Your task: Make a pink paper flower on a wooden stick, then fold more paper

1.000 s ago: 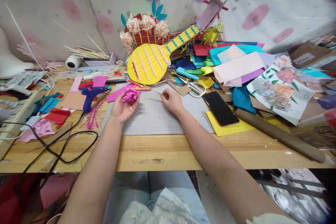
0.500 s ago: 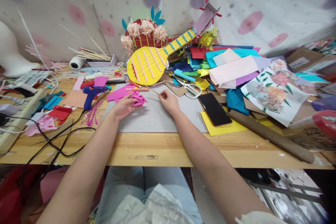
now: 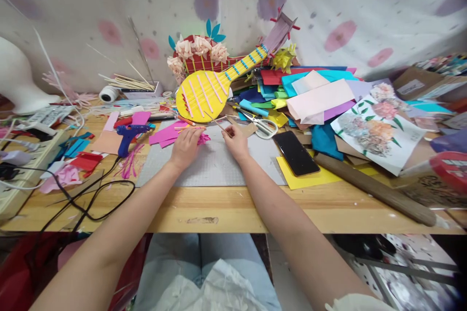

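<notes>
My left hand (image 3: 185,148) is low over the grey cutting mat (image 3: 215,172), back upward, with its fingers curled around a crumpled magenta paper flower (image 3: 204,139). Only the flower's right edge shows past the fingers. To the right, my right hand (image 3: 234,142) pinches a thin wooden stick (image 3: 216,122), which slants up and left towards the yellow paper lute (image 3: 202,97). Magenta paper pieces (image 3: 164,135) lie left of my left hand, and an orange pencil-like rod (image 3: 189,128) is just beyond its fingers.
A blue glue gun (image 3: 127,138) with a black cable stands at left, near a power strip (image 3: 32,175). Scissors (image 3: 265,128), a phone (image 3: 296,152) on yellow paper and a long wooden stick (image 3: 375,189) lie at right. Coloured paper (image 3: 321,99) is piled behind.
My left hand has turned from palm-up to back-up and moved right, covering most of the magenta flower. My right hand still holds the stick in nearly the same place. The view has shifted slightly.
</notes>
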The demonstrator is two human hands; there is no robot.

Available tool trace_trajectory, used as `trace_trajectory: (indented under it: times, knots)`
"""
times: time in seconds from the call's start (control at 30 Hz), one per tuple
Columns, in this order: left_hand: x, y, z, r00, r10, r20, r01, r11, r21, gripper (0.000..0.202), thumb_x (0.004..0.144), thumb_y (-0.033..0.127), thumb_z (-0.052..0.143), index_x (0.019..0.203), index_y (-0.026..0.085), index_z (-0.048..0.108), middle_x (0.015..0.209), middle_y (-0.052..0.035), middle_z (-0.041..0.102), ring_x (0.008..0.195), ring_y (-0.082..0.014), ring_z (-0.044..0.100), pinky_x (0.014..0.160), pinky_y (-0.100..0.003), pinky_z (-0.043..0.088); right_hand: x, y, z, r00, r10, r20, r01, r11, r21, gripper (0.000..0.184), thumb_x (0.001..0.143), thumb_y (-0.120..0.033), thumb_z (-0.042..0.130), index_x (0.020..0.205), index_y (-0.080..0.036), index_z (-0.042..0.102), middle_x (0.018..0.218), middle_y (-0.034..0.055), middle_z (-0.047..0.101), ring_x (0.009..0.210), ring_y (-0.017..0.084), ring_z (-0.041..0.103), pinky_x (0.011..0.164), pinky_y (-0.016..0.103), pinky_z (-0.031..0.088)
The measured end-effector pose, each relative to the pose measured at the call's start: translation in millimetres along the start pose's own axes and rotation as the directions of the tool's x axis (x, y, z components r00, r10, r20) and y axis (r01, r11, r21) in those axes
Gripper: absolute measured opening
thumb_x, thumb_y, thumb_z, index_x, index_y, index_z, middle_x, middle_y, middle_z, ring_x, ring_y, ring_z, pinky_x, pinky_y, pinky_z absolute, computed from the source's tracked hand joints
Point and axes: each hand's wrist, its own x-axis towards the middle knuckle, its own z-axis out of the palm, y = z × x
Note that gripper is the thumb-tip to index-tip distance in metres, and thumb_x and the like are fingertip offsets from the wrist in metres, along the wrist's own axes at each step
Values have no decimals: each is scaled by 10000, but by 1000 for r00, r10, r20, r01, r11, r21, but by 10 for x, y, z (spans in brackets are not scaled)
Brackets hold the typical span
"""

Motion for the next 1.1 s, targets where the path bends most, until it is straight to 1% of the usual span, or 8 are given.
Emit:
trace_trajectory:
  times: [0.23, 0.37, 0.47, 0.53, 0.6, 0.7, 0.97, 1.1]
  knots:
    - [-1, -84, 131, 992, 68, 111, -67, 998, -6, 296, 706, 145, 544, 986, 222, 602, 1122, -110, 601, 1191, -245, 454, 1078, -438, 213, 59, 75, 13, 996, 20, -87, -9, 992, 128, 198, 766, -387, 463, 802, -202, 523, 738, 11, 607, 712, 143, 568, 690, 264, 421]
    - [154, 34, 161, 988, -152, -15, 146, 971, -190, 430, 609, 179, 673, 1023, 215, 559, 1058, -89, 603, 1031, -224, 546, 972, -423, 363, 114, 101, -49, 983, 41, -179, 6, 967, 255, 206, 769, -392, 444, 809, -193, 483, 736, 20, 587, 688, 133, 561, 672, 253, 424]
    - [374, 123, 261, 807, -589, 51, 508, 647, -568, 341, 585, 127, 676, 900, 167, 553, 864, -59, 619, 791, -160, 608, 804, -348, 478, 156, 125, -130, 956, 87, -279, -1, 956, 294, 220, 789, -399, 408, 839, -192, 458, 761, 30, 575, 687, 128, 547, 661, 249, 426]
    - [522, 155, 354, 637, -659, 399, 697, 273, -663, 155, 662, 139, 609, 809, 144, 560, 775, -66, 624, 701, -143, 614, 740, -323, 504, 174, 146, -165, 937, 109, -332, -6, 954, 299, 219, 790, -408, 414, 837, -196, 447, 765, 24, 562, 672, 120, 534, 647, 244, 424]
    - [645, 168, 461, 582, -612, 535, 739, 125, -662, 84, 716, 172, 577, 796, 146, 568, 741, -63, 630, 681, -138, 620, 715, -298, 513, 184, 169, -172, 925, 115, -362, 10, 946, 325, 206, 781, -403, 443, 815, -200, 444, 739, 6, 543, 645, 112, 518, 631, 241, 417]
    - [772, 163, 633, 584, -634, 507, 766, 224, -603, 82, 739, 181, 569, 805, 132, 566, 734, -69, 638, 663, -139, 623, 715, -295, 508, 189, 202, -143, 916, 101, -388, 53, 929, 366, 187, 766, -383, 492, 774, -200, 453, 686, -23, 516, 607, 102, 492, 614, 238, 404]
    - [822, 22, 793, 787, -617, 5, 604, 769, -211, 234, 686, 291, 646, 835, 146, 539, 900, -98, 634, 933, -204, 585, 841, -329, 427, 153, 187, -96, 937, 39, -347, 87, 937, 340, 161, 768, -355, 511, 765, -200, 468, 670, -30, 526, 598, 102, 491, 604, 238, 397]
    - [676, -19, 735, 845, -514, -145, 510, 857, -64, 205, 743, 321, 568, 841, 153, 501, 892, -83, 604, 886, -181, 571, 821, -328, 423, 114, 136, -97, 945, 9, -327, 82, 962, 262, 136, 782, -332, 483, 822, -203, 478, 704, -20, 549, 621, 109, 505, 627, 245, 401]
